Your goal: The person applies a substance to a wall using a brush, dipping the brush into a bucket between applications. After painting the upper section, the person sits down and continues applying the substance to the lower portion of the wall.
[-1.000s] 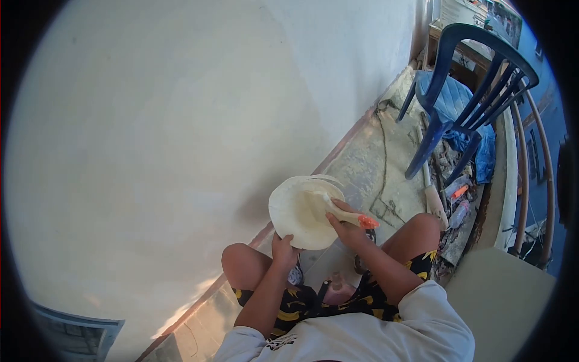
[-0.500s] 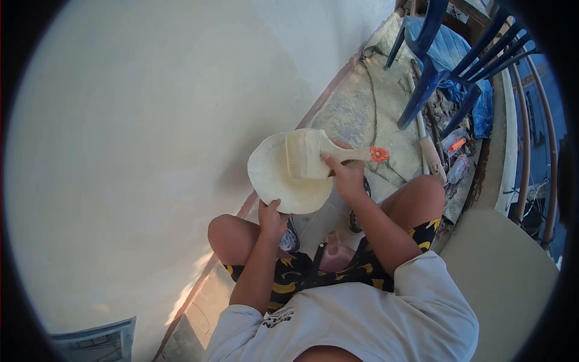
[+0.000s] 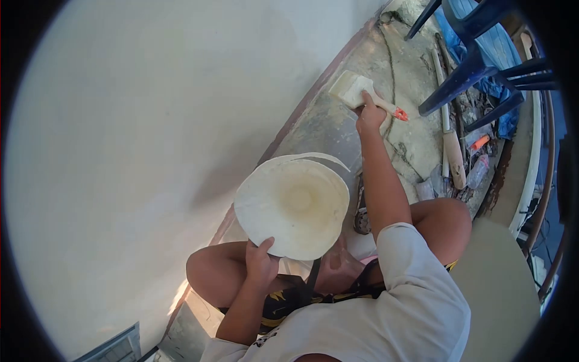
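Observation:
A wide paintbrush (image 3: pixel 351 89) with a pale, paint-coated head and an orange-red handle end is in my right hand (image 3: pixel 370 113), held out ahead over the floor near the foot of the wall. My left hand (image 3: pixel 262 263) grips the near rim of a round, pale paint bucket (image 3: pixel 265 202), thumb on the inner side. The bucket is tilted so its whitish inside faces me, and a loose strip or handle curves along its far right rim. Brush and bucket are apart.
The pale wall (image 3: pixel 151 139) fills the left side. On the right stands a dark blue plastic chair (image 3: pixel 464 75) beside a blue tarp (image 3: pixel 506 57). Poles (image 3: pixel 444 96), a clear plastic bottle (image 3: pixel 478 171) and debris lie on the concrete floor (image 3: pixel 416 142).
My right hand has carried the paintbrush out of the bucket, forward and to the right. The bucket, still in my left hand, appears nearer and more open to view.

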